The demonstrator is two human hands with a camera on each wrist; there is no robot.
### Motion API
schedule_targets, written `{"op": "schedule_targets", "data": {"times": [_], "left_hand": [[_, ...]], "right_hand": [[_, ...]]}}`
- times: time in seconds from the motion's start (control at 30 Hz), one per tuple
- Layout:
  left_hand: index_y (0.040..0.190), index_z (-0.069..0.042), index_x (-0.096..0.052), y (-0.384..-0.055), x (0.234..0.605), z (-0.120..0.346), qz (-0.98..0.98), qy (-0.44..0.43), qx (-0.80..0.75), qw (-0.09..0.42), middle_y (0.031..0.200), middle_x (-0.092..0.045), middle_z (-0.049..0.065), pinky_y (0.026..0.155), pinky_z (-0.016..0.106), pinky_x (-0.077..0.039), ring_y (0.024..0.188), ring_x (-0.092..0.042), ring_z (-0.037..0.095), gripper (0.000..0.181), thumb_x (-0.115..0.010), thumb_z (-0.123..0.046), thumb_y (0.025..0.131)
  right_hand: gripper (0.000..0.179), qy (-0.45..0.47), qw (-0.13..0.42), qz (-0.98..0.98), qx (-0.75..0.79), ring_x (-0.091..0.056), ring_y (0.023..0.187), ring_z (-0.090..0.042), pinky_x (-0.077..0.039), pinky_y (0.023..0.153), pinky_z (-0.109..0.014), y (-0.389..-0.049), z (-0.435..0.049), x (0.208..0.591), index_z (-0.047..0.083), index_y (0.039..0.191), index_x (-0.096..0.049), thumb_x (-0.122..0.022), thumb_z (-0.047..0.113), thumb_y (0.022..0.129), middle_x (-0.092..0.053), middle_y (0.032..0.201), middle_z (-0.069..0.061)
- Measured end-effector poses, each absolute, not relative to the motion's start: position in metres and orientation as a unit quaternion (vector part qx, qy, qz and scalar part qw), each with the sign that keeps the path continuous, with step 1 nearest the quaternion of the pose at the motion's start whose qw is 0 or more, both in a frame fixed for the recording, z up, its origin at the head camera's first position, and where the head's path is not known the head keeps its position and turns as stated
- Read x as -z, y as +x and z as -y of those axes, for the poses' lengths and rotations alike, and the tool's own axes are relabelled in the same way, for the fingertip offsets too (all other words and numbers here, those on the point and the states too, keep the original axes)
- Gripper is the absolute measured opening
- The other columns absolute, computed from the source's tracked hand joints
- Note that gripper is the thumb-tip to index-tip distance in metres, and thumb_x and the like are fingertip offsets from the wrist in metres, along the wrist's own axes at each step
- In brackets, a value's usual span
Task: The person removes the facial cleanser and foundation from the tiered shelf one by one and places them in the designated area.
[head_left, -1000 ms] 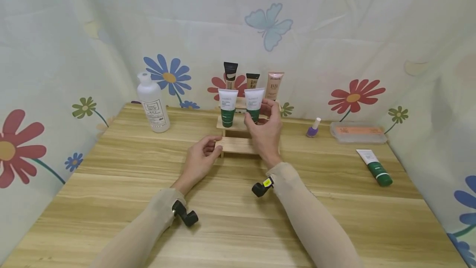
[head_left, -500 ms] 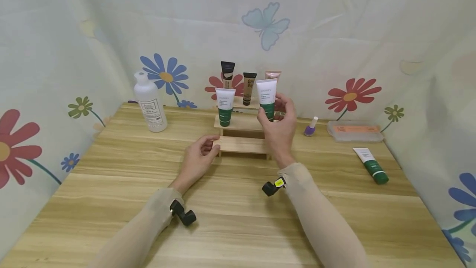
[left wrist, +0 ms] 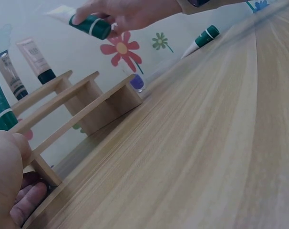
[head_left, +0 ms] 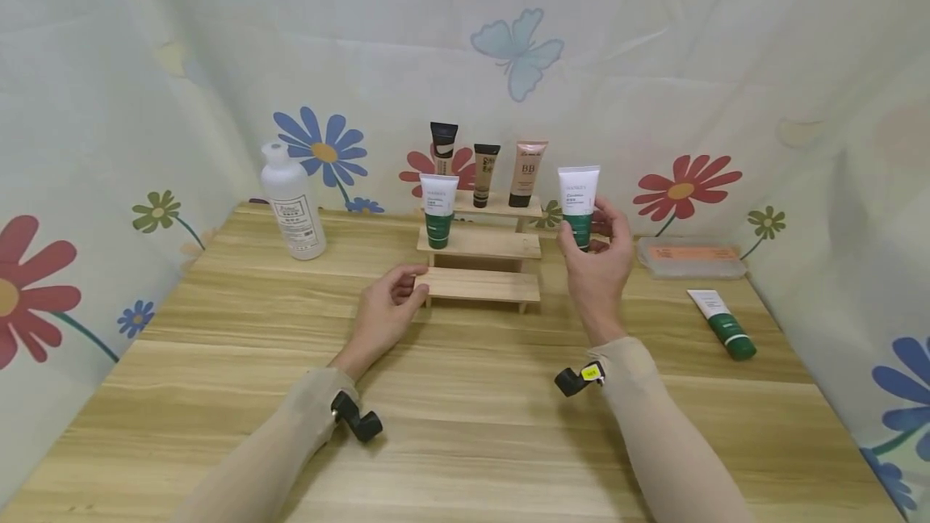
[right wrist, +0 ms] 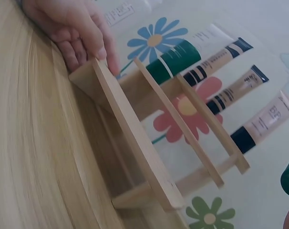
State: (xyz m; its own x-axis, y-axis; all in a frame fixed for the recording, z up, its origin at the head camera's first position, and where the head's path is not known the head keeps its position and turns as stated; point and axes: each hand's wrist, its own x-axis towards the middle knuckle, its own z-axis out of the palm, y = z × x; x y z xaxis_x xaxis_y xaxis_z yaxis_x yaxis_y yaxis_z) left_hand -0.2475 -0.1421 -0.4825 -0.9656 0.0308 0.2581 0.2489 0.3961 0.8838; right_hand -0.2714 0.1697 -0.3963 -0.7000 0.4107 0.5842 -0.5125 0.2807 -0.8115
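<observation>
A three-step wooden stand (head_left: 479, 284) is on the table. My left hand (head_left: 387, 309) pinches the left end of its lowest step, thumb on top, as the left wrist view shows too. Right of the stand, my right hand (head_left: 599, 265) holds a white-and-green squeeze tube (head_left: 579, 198) upright in the air, cap down. A matching squeeze tube (head_left: 439, 210) stands at the left of the middle step. On the top step stand a black-topped tube (head_left: 444, 148), a gold-and-black tube (head_left: 485, 174) and a pink BB cream tube (head_left: 527, 173).
Another green-and-white tube (head_left: 722, 325) lies on the table (head_left: 465, 426) at the right. Behind it are a clear plastic case (head_left: 690, 265) and, in the left wrist view, a purple nail polish bottle (left wrist: 137, 83). A white bottle (head_left: 294, 204) stands at the left.
My right hand has lifted the white-and-green tube off the middle step and carried it right, past the stand. My left hand stays at the lowest step.
</observation>
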Motion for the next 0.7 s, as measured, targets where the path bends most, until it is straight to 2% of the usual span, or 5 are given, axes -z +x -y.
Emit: {"op": "schedule_targets", "data": {"times": [0.17, 0.33, 0.53, 0.7], "left_hand": [[0.14, -0.014, -0.075, -0.248, 0.483, 0.142, 0.828, -0.084, 0.545, 0.101, 0.121, -0.076, 0.011, 0.098, 0.041, -0.064, 0.112, -0.074, 0.024, 0.031, -0.075, -0.023, 0.11], [0.139, -0.015, -0.075, -0.247, 0.483, 0.143, 0.829, -0.086, 0.543, 0.105, 0.121, -0.076, 0.011, 0.098, 0.042, -0.064, 0.112, -0.074, 0.025, 0.031, -0.075, -0.024, 0.11], [0.14, -0.014, -0.075, -0.247, 0.483, 0.143, 0.829, -0.088, 0.542, 0.104, 0.122, -0.076, 0.011, 0.098, 0.041, -0.064, 0.113, -0.073, 0.025, 0.032, -0.075, -0.025, 0.11], [0.14, -0.014, -0.075, -0.247, 0.483, 0.143, 0.83, -0.085, 0.541, 0.105, 0.122, -0.075, 0.011, 0.098, 0.04, -0.064, 0.112, -0.073, 0.025, 0.032, -0.075, -0.025, 0.11]], "right_hand": [[0.054, 0.017, 0.398, 0.703, -0.589, -0.062, 0.104, -0.017, -0.051, 0.077, -0.021, -0.267, -0.19, 0.4, 0.009, 0.144, -0.07, -0.089, 0.008, 0.093, -0.066, 0.122, -0.006], [0.055, -0.005, 0.405, 0.706, -0.581, -0.059, 0.105, -0.012, -0.049, 0.08, -0.023, -0.261, -0.203, 0.398, 0.005, 0.146, -0.069, -0.087, 0.004, 0.094, -0.065, 0.123, -0.005], [0.054, -0.02, 0.407, 0.705, -0.58, -0.057, 0.104, -0.012, -0.048, 0.083, -0.029, -0.243, -0.211, 0.387, 0.0, 0.147, -0.067, -0.084, 0.002, 0.096, -0.063, 0.123, -0.012], [0.053, -0.042, 0.405, 0.714, -0.569, -0.055, 0.105, -0.011, -0.046, 0.085, -0.026, -0.233, -0.22, 0.384, 0.0, 0.148, -0.067, -0.084, 0.005, 0.097, -0.061, 0.121, -0.005]]}}
